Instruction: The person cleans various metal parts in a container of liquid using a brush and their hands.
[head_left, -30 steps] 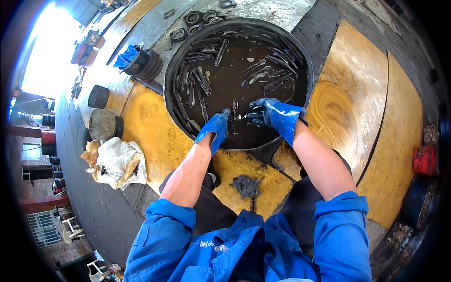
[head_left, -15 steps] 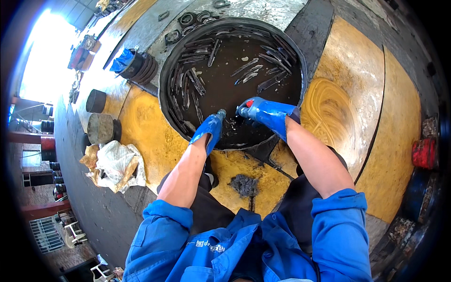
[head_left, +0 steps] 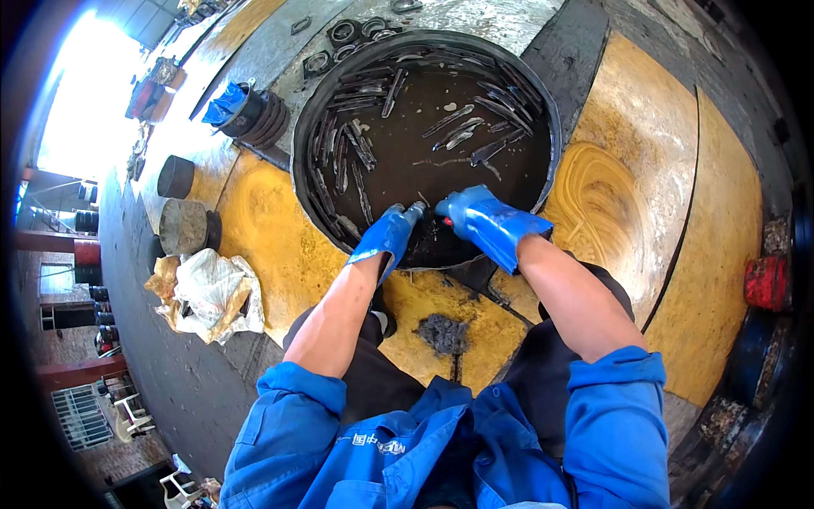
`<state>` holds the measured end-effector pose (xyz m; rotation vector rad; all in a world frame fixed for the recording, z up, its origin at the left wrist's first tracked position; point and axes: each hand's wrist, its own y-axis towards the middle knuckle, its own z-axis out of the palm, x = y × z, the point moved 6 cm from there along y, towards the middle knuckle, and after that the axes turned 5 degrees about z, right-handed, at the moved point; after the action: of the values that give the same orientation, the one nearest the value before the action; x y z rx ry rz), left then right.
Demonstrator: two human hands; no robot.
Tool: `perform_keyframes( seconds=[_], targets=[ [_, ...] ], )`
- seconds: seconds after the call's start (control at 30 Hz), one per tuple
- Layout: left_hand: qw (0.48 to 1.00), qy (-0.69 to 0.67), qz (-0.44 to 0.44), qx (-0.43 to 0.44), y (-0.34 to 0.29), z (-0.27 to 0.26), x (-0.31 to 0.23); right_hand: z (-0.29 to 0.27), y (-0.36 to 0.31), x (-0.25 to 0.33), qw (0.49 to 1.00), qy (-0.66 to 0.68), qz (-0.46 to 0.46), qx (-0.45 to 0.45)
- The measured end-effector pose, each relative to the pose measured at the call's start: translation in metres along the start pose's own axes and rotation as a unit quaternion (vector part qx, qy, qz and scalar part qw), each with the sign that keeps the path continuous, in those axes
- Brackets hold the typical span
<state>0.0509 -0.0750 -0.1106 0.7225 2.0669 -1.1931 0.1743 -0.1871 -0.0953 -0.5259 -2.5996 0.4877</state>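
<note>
A large round tub (head_left: pixel 298 161) of murky dark liquid stands in front of me, with dark, narrow strips (head_left: pixel 507 114) floating along its far and side edges. Both hands wear blue gloves and are over the tub's near part. My left hand (head_left: pixel 398 225) has its fingers curled together close to the liquid; what they hold, if anything, cannot be made out. My right hand (head_left: pixel 475 212), a little to the right, is closed around a small red object (head_left: pixel 447 221), mostly hidden by the glove. The fingertips of the two hands almost meet.
Yellowish boards (head_left: pixel 632 110) cover the floor around the tub. To the left are a crumpled white bag (head_left: pixel 219 293), a short drum (head_left: pixel 182 227) and a dark bucket (head_left: pixel 246 114) with blue material on it. Dark rings (head_left: pixel 343 32) lie beyond the tub. A grey fibrous clump (head_left: pixel 443 334) lies between my feet.
My right hand has turned over, so the red object now shows below the fingers instead of on top. My left hand has moved slightly right, toward it.
</note>
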Motion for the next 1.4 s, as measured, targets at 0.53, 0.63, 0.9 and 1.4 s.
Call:
perform_keyframes(
  seconds=[0.53,0.63,0.9,1.4],
  targets=[
    [0.999,0.024,-0.038,-0.004,0.006,-0.001,0.015,-0.043,-0.017,-0.001,0.996,-0.029,-0.053,-0.067],
    [0.99,-0.135,0.023,0.038,-0.02,-0.006,-0.015,-0.032,-0.022,0.001,0.993,-0.002,-0.116,-0.003],
    [0.998,-0.056,0.018,0.032,-0.019,0.004,-0.026,0.003,0.003,0.005,0.993,-0.095,-0.074,0.007],
    [0.988,-0.128,0.028,0.081,-0.01,0.008,0.006,0.009,0.004,-0.022,0.972,0.231,0.004,-0.041]
  ],
)
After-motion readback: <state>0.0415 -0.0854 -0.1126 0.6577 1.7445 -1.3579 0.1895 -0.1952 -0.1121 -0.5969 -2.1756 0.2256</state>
